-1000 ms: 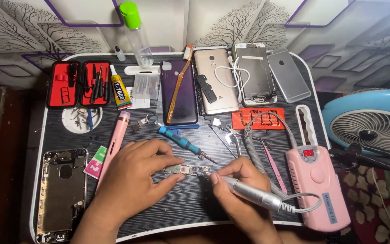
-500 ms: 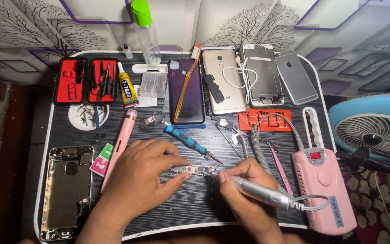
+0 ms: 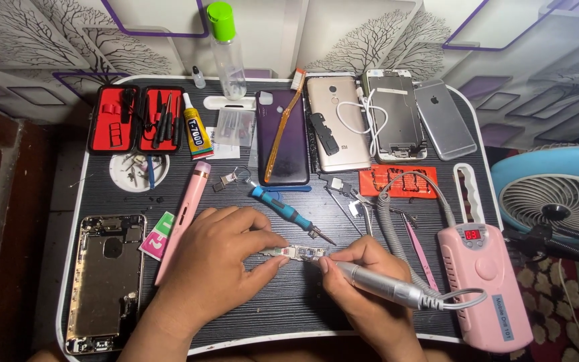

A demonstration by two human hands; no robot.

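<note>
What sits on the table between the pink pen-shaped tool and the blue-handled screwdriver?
In the head view, a small metal clip lies between the pink pen-shaped tool and the blue-handled screwdriver.

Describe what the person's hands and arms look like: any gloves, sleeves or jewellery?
Both are bare. The left hand and right hand wear no gloves, and no rings or watch show. The forearms that enter from the bottom edge are bare too, with no sleeves as far as the picture reaches. Fingernails are short and unpainted. No cables or markings on them.
</note>
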